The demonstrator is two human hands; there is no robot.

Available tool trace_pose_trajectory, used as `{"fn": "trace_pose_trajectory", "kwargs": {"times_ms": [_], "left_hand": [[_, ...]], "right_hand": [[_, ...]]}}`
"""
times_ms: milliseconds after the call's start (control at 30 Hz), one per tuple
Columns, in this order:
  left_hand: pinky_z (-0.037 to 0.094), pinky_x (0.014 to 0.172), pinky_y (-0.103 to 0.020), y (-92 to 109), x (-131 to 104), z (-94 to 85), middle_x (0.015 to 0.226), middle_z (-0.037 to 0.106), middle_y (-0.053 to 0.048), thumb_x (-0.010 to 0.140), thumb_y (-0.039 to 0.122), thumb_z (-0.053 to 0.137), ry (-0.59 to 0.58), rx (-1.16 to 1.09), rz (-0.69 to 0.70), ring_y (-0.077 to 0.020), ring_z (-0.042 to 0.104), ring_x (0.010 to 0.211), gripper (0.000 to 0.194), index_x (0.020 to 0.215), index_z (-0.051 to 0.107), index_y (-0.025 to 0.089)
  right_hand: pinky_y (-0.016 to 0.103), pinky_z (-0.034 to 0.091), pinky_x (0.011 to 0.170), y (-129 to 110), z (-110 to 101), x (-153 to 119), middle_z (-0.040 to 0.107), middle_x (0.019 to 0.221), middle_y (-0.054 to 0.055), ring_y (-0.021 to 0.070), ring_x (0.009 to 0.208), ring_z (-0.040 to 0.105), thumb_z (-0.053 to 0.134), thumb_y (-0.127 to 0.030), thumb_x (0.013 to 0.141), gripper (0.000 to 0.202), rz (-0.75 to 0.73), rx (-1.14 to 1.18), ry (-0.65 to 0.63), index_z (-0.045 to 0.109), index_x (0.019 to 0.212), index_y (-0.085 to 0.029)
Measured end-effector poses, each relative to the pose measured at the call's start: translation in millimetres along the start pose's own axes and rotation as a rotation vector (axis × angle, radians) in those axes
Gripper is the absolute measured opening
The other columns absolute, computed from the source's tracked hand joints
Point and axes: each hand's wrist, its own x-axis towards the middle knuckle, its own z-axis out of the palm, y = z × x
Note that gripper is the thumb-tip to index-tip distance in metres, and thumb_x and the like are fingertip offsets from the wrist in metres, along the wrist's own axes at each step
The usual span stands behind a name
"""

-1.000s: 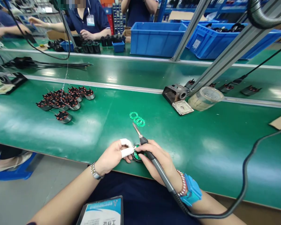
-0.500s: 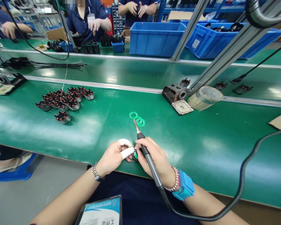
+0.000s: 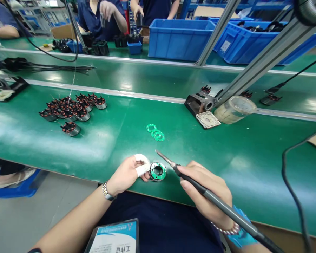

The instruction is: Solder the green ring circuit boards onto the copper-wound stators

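Observation:
My left hand (image 3: 130,172), with white covers on thumb and finger, is closed on a motor stator (image 3: 158,171) near the table's front edge. A green ring-shaped circuit board faces up on top of the stator. In my right hand (image 3: 208,191) is a soldering iron (image 3: 200,186), held like a pen. Its tip points up and left, above and apart from the stator. Beyond it, several loose green ring boards (image 3: 156,133) overlap on the green table. A group of stators (image 3: 71,109) with copper windings stands at the left.
A soldering iron stand (image 3: 201,103) with a pale sponge (image 3: 208,119) is at the back right, beside a cloudy plastic jar (image 3: 235,109). Across the line stand blue bins (image 3: 180,40) and co-workers. The iron's black cable (image 3: 288,175) runs along the right.
My right hand has moved right, away from the stator, and now grips the soldering iron like a pen. The stator's board now shows face up. My left hand has barely moved.

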Motion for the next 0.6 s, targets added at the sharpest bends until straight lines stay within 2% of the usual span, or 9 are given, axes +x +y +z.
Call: {"fn": "trace_pose_trajectory", "kwargs": {"times_ms": [167,600], "left_hand": [[0.046,0.055,-0.023,-0.2,-0.7,0.2,0.056,0.058,0.001,0.071,0.027,0.062,0.009,0.010,0.004,-0.0108,0.057,0.052,0.016,0.069,0.053,0.014],[0.046,0.054,-0.023,0.8,-0.8,0.1,0.056,0.058,0.001,0.071,0.026,0.060,0.013,0.026,0.018,-0.0102,0.057,0.051,0.014,0.070,0.052,0.014]], "right_hand": [[0.026,0.046,0.048,-2.1,-2.8,-3.2,0.058,0.059,0.003,0.0135,0.053,0.054,0.052,-0.008,0.078,0.020,0.076,0.093,-0.047,0.065,0.089,-0.018],[0.026,0.045,0.047,-2.8,-2.5,-2.7,0.060,0.060,0.003,0.0129,0.052,0.053,0.052,-0.007,0.076,0.021,0.066,0.118,-0.062,0.066,0.088,-0.017]]}}
